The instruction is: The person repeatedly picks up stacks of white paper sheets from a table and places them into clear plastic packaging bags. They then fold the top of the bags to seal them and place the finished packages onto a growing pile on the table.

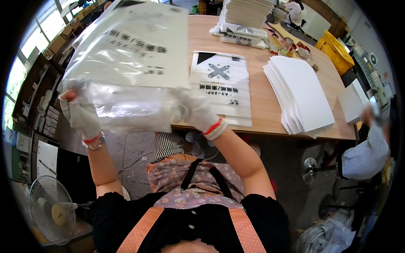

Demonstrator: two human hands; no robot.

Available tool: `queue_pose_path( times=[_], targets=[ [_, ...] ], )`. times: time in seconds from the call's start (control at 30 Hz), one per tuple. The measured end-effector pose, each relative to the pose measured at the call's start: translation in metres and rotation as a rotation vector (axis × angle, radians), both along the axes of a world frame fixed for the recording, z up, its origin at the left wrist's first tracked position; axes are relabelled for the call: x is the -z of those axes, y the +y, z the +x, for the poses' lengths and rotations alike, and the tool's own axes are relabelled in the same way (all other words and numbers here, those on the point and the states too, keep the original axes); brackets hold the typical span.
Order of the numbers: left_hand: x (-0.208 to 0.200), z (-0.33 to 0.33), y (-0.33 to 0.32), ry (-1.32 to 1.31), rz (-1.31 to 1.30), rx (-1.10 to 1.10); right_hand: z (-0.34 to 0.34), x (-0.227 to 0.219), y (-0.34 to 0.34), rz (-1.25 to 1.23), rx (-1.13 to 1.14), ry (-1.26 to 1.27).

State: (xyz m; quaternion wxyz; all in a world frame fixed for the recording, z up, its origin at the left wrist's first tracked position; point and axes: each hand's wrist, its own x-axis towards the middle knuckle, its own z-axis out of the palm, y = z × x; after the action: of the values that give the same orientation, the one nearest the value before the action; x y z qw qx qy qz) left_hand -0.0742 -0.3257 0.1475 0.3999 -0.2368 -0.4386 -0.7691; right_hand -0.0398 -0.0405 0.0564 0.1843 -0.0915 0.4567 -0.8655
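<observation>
I hold up a large clear plastic bag point(130, 105) with a stack of cream paper point(166, 25) inside and dark printing on its front. My left hand point(80, 110), in a white knit glove with a red-edged cuff, is closed on the bag's lower left edge. At the lower right edge my right hand point(197, 113), gloved alike and somewhat blurred, grips the plastic. The bag's loose, shiny lower part hangs between both hands, past the table's near edge. Beside it on the table lies a flat printed bag point(219, 101) with a crossed-pencils picture.
Fanned white sheets point(301, 92) lie on the wooden table point(259, 95) at the right. Farther back stand a tall paper stack point(247, 12) and a yellow bag point(334, 51). A seated person point(366, 149) is at the right, another far back. A fan point(52, 211) stands lower left.
</observation>
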Motion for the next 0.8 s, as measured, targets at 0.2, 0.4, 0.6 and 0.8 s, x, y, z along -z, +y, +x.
queue_pose_path(
  times=[0.2, 0.4, 0.6, 0.8],
  targets=[
    [0.114, -0.021, -0.084, -0.565, 0.067, -0.14, 0.01, 0.036, -0.052, 0.207, 0.141, 0.106],
    [0.32, 0.054, 0.0, -1.383, -0.896, -0.018, 0.107, 0.129, 0.011, 0.54, 0.076, -0.369],
    [0.25, 0.013, 0.212, -0.208, -1.205, 0.15, 0.162, 0.176, 0.083, 0.562, 0.363, -0.531],
    [0.265, -0.066, 0.272, -0.366, -1.683, 0.173, 0.161, 0.175, 0.086, 0.445, 0.531, -0.505]
  ],
)
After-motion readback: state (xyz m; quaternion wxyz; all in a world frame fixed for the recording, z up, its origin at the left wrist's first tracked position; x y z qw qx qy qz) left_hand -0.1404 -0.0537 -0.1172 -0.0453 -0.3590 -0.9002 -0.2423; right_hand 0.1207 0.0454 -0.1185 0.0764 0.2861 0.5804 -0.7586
